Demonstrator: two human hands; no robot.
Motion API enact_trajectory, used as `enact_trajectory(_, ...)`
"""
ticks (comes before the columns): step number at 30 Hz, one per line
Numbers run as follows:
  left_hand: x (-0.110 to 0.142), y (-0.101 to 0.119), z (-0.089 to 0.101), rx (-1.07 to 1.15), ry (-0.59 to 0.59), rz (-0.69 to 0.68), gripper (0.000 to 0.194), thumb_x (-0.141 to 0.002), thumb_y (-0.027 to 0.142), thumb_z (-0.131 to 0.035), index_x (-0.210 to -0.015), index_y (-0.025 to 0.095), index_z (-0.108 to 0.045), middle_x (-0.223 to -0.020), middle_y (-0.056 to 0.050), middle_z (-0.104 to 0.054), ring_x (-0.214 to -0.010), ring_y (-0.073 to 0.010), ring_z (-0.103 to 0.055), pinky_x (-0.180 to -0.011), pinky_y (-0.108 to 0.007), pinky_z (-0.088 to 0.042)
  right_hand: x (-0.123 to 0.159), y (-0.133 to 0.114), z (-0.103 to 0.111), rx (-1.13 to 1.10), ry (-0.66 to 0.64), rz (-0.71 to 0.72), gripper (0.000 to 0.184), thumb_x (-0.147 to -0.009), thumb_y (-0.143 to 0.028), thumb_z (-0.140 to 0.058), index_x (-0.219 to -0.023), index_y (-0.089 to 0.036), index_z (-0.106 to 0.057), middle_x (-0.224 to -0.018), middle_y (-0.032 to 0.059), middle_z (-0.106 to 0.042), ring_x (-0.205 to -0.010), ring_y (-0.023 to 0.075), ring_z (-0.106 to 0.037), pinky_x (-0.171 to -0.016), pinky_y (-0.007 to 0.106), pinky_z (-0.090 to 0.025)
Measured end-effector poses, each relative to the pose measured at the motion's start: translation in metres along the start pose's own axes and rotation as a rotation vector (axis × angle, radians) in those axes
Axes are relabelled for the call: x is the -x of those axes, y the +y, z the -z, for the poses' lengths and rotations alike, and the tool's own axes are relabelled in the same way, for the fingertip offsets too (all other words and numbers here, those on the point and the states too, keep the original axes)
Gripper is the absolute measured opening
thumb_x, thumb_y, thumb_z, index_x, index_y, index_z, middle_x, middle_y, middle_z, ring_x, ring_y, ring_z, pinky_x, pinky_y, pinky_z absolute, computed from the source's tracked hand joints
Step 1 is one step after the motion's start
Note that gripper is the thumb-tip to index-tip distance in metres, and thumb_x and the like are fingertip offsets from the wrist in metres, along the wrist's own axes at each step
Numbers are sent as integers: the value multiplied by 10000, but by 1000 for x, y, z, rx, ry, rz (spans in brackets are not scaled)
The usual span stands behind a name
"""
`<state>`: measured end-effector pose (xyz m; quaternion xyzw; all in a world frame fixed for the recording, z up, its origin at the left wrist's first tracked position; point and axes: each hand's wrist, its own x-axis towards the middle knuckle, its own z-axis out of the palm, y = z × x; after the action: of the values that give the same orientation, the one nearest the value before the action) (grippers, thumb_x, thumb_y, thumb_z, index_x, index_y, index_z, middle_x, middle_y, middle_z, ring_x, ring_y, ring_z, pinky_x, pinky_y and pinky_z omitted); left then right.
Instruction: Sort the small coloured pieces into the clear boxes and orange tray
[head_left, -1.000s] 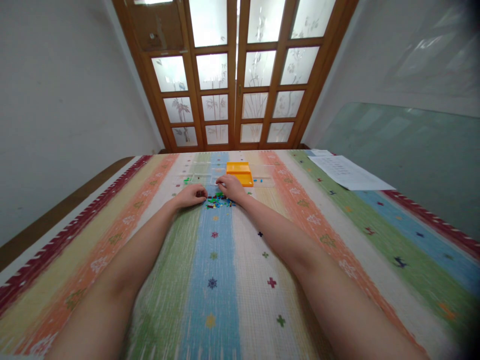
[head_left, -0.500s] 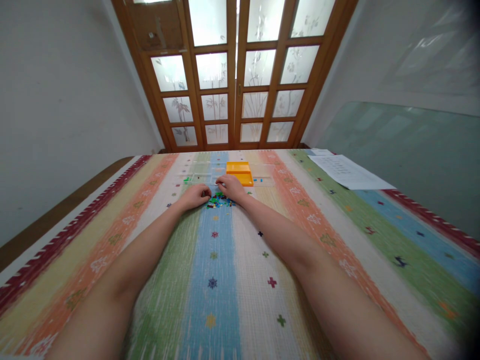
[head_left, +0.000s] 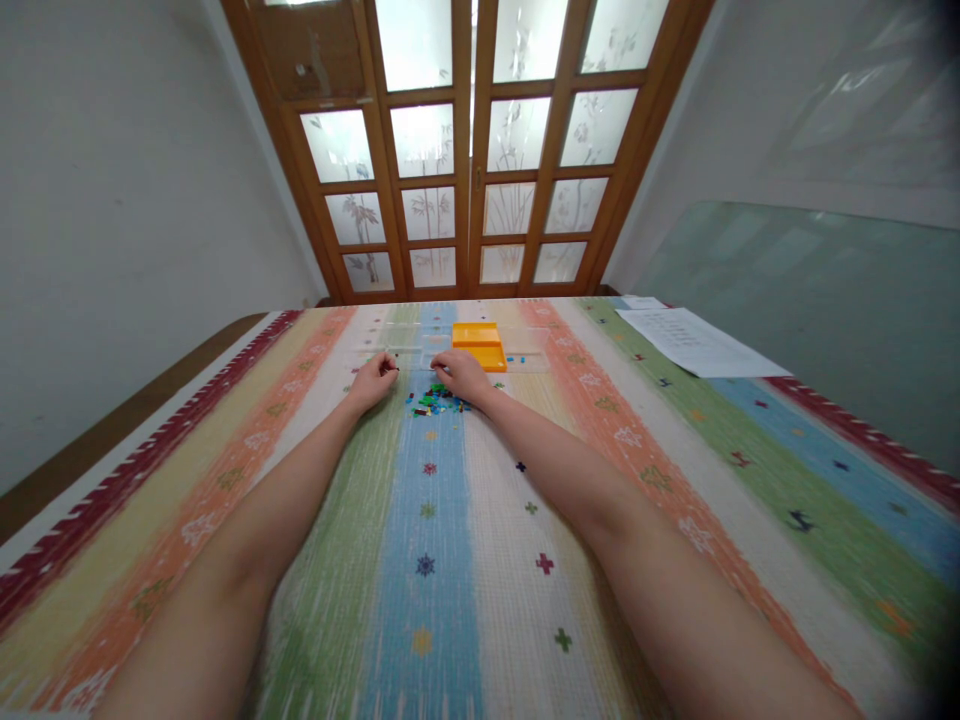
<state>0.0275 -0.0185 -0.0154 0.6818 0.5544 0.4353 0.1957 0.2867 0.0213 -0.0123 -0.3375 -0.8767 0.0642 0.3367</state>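
My left hand (head_left: 374, 383) is closed in a pinch at the near edge of a clear plastic tray (head_left: 411, 338), with a small dark piece (head_left: 397, 369) at its fingertips. My right hand (head_left: 463, 374) is bent at the near side of the tray, fingers pinched together; what they hold, if anything, is too small to make out. Between and just below the hands lies a loose pile of tiny building bricks (head_left: 431, 402) in green, blue, dark red and yellow. Behind my right hand stands a yellow two-compartment box (head_left: 475, 331).
A clear tray section (head_left: 534, 342) right of the yellow box holds a few small blue pieces (head_left: 516, 360). White paper sheets (head_left: 686, 340) lie at the right on the striped tablecloth (head_left: 442, 620). Beyond the table stand wooden glass-paned doors (head_left: 471, 190).
My left hand has moved from the brick pile leftward and away from me to the tray's edge, carrying a small dark piece. The right hand has stayed almost in place.
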Motion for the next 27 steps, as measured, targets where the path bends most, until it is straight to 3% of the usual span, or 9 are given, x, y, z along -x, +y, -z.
enact_trajectory(10,-2,0,-1,177,30,99,170,-742,274,-606,-903,218,-609,-824,0,-619,-703,-167,-537,-675,-284,-431,1,0,0,-6,8,4,177,-973,-213,-604,-1036,-217,-769,-1033,66,-767,-1001,228,-662,-940,335,-456)
enact_trajectory(27,-2,6,1,292,132,161,217,-720,298,-655,-909,195,-680,-839,-26,-685,-651,-149,-533,-624,-276,-440,0,-1,0,-2,-1,-9,186,-969,-209,-606,-1044,-217,-776,-1028,68,-771,-995,227,-667,-935,333,-461)
